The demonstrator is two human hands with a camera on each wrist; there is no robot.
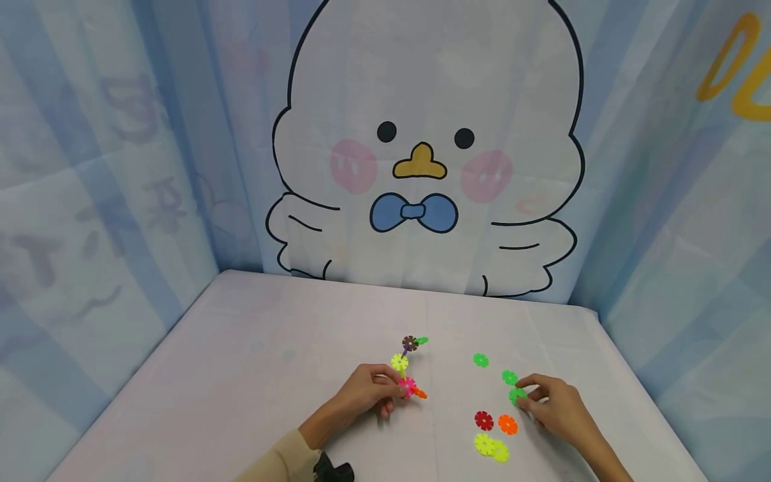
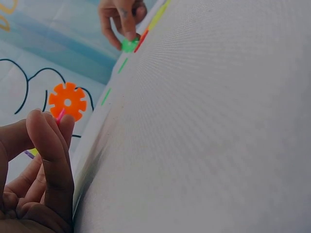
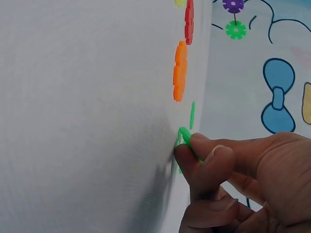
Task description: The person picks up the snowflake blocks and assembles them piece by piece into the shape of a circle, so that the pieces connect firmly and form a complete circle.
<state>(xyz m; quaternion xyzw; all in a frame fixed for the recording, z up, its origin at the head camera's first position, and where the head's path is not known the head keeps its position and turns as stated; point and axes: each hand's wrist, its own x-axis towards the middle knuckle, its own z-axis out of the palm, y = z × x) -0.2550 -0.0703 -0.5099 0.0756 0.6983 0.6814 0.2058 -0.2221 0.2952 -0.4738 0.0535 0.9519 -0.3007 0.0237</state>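
Note:
My left hand [image 1: 364, 391] pinches a pink notched plastic disc [image 1: 407, 385], one end of a chain of interlocking discs. An orange disc [image 2: 57, 97] is slotted into the pink one and stands out past the fingertips in the left wrist view. Further along the chain come a yellow disc [image 1: 399, 362], a dark purplish-brown disc [image 1: 410, 343] and a green disc [image 1: 422, 340] at the far end. To the right, my right hand [image 1: 560, 407] pinches a loose green disc [image 1: 517, 396] between thumb and finger, tilted close over the table in the right wrist view.
Two more green discs [image 1: 480, 360] lie on the white table [image 1: 241, 375] beyond the right hand. Nearer are a red disc [image 1: 484, 420], an orange disc [image 1: 508, 424] and two overlapping yellow discs [image 1: 484, 444]. Printed fabric walls [image 1: 421, 254] enclose the table's back and sides.

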